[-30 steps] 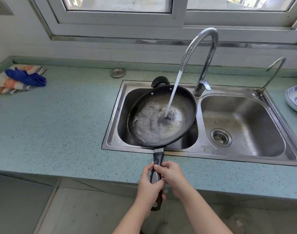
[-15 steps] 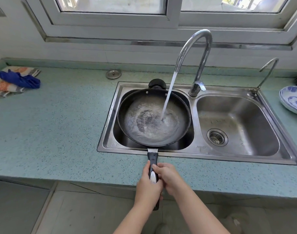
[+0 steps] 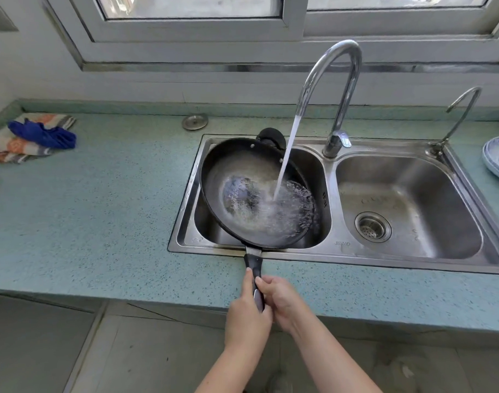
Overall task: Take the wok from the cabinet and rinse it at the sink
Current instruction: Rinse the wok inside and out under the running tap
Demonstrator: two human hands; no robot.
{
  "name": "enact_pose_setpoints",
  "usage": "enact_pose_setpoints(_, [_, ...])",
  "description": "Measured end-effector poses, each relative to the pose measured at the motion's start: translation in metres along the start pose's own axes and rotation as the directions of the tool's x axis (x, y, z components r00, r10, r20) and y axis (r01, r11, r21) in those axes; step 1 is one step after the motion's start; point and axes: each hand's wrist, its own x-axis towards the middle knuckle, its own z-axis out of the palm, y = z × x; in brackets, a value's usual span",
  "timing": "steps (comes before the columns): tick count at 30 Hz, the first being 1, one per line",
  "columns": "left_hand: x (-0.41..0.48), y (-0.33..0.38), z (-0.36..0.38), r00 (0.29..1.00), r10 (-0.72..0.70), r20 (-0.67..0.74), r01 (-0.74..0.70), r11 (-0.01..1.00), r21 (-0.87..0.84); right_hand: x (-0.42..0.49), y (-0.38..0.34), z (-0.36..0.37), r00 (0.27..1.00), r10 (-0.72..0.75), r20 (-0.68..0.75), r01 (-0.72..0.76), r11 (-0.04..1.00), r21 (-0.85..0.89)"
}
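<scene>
A black wok hangs over the left basin of the steel double sink, tilted with its right side low. Water runs from the tall curved tap into the wok and pools foaming at its lower right. The wok's long black handle reaches toward me over the counter edge. My left hand and my right hand are both wrapped around the near end of that handle, side by side. A small helper grip sits on the wok's far rim.
The right basin holds only its drain strainer. A smaller second tap stands at the sink's far right corner. Blue-and-white plates lie at the right edge, folded cloths at the far left, a metal sink plug behind the sink.
The wok has tipped from leaning left, through level, to leaning right, and the water inside has sloshed from its left side to its right. Both hands keep their hold on the handle.
</scene>
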Motion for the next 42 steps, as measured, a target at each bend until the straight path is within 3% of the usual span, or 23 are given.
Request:
enact_pose_setpoints(8, [0.005, -0.007, -0.013, 0.988, -0.045, 0.150, 0.093, 0.938, -0.334, -0.009, -0.004, 0.006, 0.998, -0.067, 0.002, 0.067, 0.996, -0.052])
enact_pose_setpoints(16, [0.007, -0.013, -0.021, 0.967, -0.027, 0.255, 0.175, 0.798, -0.576, -0.007, -0.001, 0.004, 0.996, -0.081, -0.036, 0.079, 0.995, -0.060])
enact_pose_setpoints(26, [0.007, -0.026, -0.037, 0.872, 0.075, 0.485, 0.398, 0.469, -0.789, -0.006, -0.002, -0.004, 0.962, -0.045, 0.271, -0.004, 0.984, 0.180])
enact_pose_setpoints(32, [0.006, -0.023, -0.047, 0.852, 0.099, 0.514, 0.449, 0.367, -0.815, -0.002, -0.006, 0.007, 0.944, 0.005, 0.330, -0.077, 0.976, 0.206])
enact_pose_setpoints(34, [0.006, -0.023, -0.049, 0.856, 0.093, 0.508, 0.444, 0.372, -0.815, -0.001, -0.002, 0.011, 0.945, -0.001, 0.326, -0.094, 0.957, 0.274])
enact_pose_setpoints(36, [0.006, -0.022, -0.053, 0.870, 0.080, 0.486, 0.406, 0.443, -0.799, 0.000, 0.001, 0.014, 0.950, -0.020, 0.312, -0.080, 0.949, 0.304])
enact_pose_setpoints(42, [0.012, -0.011, -0.078, 0.929, -0.019, 0.371, 0.225, 0.823, -0.521, 0.000, 0.005, 0.025, 0.968, -0.033, 0.247, -0.045, 0.952, 0.303])
